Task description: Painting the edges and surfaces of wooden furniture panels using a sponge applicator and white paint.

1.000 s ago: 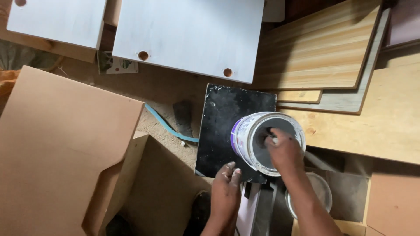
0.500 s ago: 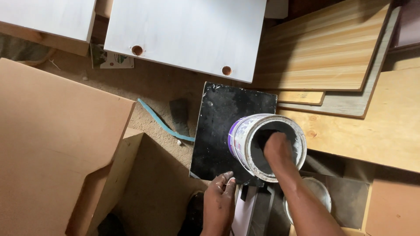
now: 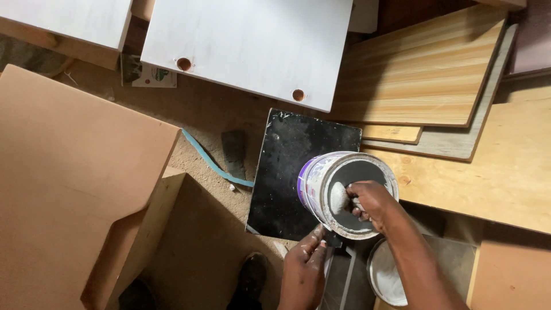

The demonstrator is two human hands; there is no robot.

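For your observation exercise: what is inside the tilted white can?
Inside the white can the right hand grips a pale, paste-smeared lump or tool against the dark grey interior. Its fingers cover what they hold, so its lower end stays hidden.

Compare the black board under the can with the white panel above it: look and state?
The black board is dark, smudged and smaller; the white panel is pale, cleaner and larger. The white panel has two round holes; the black board shows none. Both are flat rectangles lying down.

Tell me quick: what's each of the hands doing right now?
Left hand: fingertips pressed on the rim of the tilted paint can, not wrapped around it.
Right hand: inside the can, closed on something whitish; cannot tell what.
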